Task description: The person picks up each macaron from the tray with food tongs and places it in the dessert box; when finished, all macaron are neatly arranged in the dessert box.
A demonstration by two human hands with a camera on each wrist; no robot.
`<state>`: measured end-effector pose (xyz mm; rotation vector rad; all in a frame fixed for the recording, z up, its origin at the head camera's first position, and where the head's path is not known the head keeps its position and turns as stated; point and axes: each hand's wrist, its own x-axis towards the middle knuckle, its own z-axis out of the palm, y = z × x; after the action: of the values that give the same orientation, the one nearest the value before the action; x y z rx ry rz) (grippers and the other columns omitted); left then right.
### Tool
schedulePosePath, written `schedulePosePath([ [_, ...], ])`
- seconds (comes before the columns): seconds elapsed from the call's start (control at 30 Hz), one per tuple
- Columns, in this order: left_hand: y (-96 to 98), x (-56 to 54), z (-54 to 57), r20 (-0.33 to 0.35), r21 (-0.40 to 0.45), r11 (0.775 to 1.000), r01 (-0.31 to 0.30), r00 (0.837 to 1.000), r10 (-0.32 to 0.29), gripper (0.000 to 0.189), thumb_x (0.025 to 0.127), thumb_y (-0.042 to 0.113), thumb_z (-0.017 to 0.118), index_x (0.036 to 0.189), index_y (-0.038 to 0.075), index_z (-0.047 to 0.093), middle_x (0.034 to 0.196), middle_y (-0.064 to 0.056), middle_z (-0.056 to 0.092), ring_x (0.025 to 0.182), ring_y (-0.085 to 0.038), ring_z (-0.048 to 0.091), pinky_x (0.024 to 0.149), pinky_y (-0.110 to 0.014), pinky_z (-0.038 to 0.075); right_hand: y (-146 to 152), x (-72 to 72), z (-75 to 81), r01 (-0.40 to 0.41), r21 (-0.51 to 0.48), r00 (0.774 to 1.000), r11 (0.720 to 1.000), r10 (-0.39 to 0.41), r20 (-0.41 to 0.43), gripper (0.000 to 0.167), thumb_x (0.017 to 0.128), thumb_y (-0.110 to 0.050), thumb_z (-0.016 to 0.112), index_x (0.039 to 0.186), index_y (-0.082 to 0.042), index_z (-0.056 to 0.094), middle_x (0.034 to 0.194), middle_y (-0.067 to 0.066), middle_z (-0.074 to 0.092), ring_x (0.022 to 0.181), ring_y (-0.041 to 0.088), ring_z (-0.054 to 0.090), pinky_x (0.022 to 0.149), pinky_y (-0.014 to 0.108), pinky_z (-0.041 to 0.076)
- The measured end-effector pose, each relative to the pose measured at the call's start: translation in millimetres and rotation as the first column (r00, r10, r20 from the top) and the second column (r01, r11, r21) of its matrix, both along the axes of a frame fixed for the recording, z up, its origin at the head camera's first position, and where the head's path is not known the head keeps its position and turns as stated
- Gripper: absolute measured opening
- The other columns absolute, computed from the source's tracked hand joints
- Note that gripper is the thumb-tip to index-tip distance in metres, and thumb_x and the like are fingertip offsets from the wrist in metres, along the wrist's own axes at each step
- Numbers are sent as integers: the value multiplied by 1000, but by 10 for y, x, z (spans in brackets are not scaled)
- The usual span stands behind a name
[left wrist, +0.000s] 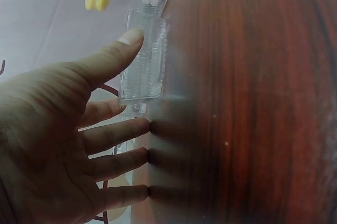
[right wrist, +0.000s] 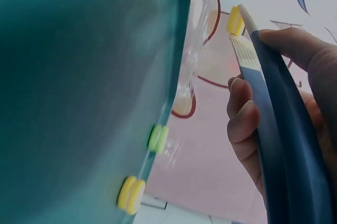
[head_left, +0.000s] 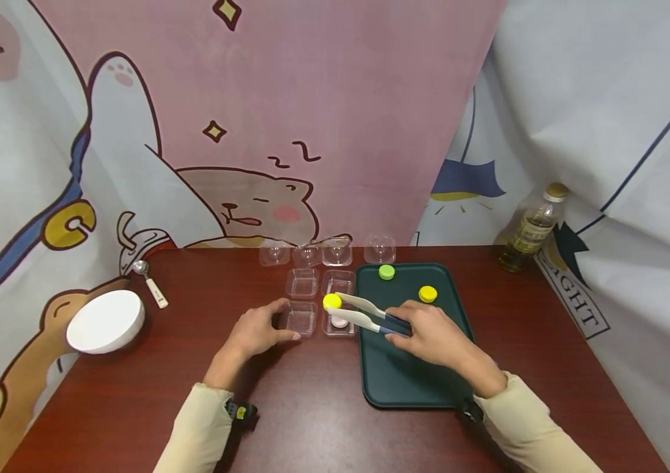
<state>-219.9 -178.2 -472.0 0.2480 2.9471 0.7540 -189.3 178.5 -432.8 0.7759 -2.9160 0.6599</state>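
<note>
My right hand grips a pair of tongs with dark blue handles and pale tips. Between the tips a yellow macaron is held above the clear plastic boxes. Below it, a white macaron lies in the near right box. My left hand is at the near left clear box, thumb and forefinger spread at its sides. In the left wrist view, the fingers are straight and apart; whether the thumb presses the box I cannot tell.
A dark green tray carries a green macaron and another yellow macaron. Several clear domed lids line the back edge. A white bowl and a scoop stand left; an oil bottle stands back right.
</note>
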Motion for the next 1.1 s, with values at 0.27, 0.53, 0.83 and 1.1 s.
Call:
schedulePosePath([
  [0.27, 27, -26, 9, 1, 0, 1000, 1, 1000, -1, 78, 75, 50, 87, 141, 19, 59, 130, -10, 70, 117, -36, 66, 96, -54, 53, -199, -25, -7, -64, 15, 998, 998, 64, -20, 44, 87, -31, 80, 125, -9, 72, 103, 2, 69, 71, 4, 53, 56, 17, 43],
  [0.53, 28, -28, 20, 3, 5, 1000, 19, 1000, -19, 80, 76, 49, 86, 144, 18, 57, 134, -10, 69, 121, -38, 64, 99, -55, 52, -312, 0, -102, -83, 60, 997, 995, 83, 3, 44, 87, -32, 79, 126, -11, 72, 107, 2, 70, 72, 4, 54, 57, 18, 42],
  [0.83, -6, -7, 13, -2, 5, 1000, 26, 1000, -26, 80, 75, 49, 87, 143, 17, 59, 132, -11, 69, 120, -39, 64, 98, -55, 52, -416, -8, -148, -95, 90, 995, 991, 98, -21, 46, 87, -35, 79, 126, -12, 72, 110, 2, 71, 72, 5, 56, 60, 21, 45],
  [1.1, -5, -8, 17, -1, 2, 1000, 16, 1000, -16, 80, 75, 48, 88, 143, 18, 59, 131, -12, 69, 121, -38, 64, 99, -54, 52, -505, -50, -139, -112, 105, 992, 988, 118, -46, 46, 87, -35, 79, 126, -11, 72, 109, 3, 72, 73, 7, 59, 62, 24, 49],
])
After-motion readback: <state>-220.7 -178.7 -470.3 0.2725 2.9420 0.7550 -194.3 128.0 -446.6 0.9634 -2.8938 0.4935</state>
